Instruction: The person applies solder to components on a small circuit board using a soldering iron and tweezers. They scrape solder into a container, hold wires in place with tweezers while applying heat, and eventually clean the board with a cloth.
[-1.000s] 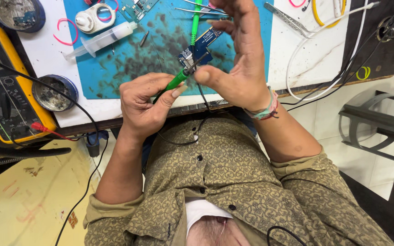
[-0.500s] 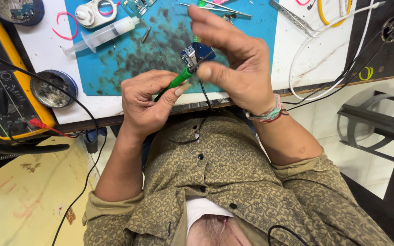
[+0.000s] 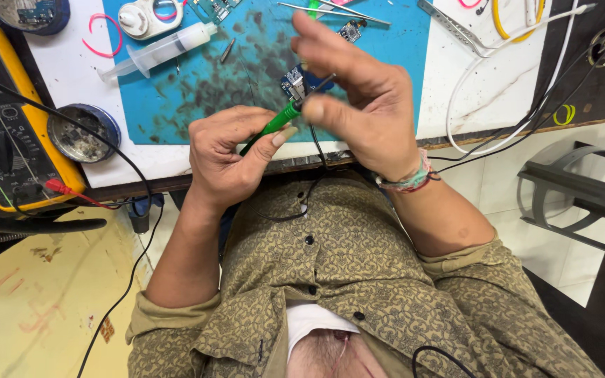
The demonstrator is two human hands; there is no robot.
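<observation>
- I pinch the green-handled tool (image 3: 269,128) in my left hand (image 3: 229,157).
- My right hand (image 3: 365,105) pinches the small blue circuit board (image 3: 295,82).
- Work on the board looks mid-way, both items being above the blue mat (image 3: 176,91).

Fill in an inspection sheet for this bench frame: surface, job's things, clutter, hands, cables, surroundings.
Surface: blue work mat, heavily stained, on a white-topped bench.
Job's things: green-handled tool and small blue circuit board, held up over the mat.
Clutter: syringe, round tin, tweezers, yellow meter, pink loop.
Hands: left hand has its grip on the tool handle; right hand pinches at the board, blurred.
Cables: black lead runs off the bench edge; white cable loops on the right; red plug in the meter.
Surroundings: grey stand on the tiled floor, yellow floor on the left.
</observation>
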